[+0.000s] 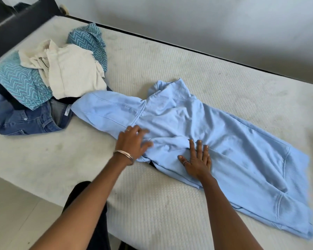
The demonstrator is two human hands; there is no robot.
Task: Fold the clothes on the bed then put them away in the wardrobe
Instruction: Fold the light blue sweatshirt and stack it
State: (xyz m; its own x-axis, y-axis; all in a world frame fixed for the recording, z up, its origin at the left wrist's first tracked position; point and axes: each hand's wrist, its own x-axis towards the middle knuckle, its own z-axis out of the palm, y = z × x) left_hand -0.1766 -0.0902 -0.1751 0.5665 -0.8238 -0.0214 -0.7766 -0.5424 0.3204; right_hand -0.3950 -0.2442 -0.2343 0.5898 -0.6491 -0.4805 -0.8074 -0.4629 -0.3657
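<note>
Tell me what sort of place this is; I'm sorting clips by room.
Most likely a bedroom. A bare white mattress sits in a dark bed frame against a plain wall, and both hands press a light blue hoodie flat beside a pile of clothes.

Mattress (pixel 161 73): bare, off-white, with a dotted quilted texture and faint grey smudges; runs diagonally across most of the frame. Bed frame (pixel 152 39): thin dark edge along the mattress's far side. Headboard or footboard (pixel 20 24): dark, blurred, upper left of the frame. Wall (pixel 206 24): plain, pale grey-white, across the top and upper right. Floor (pixel 16 204): light, with faint tile lines, lower left. Light: soft, even daylight with weak shadows.
</note>
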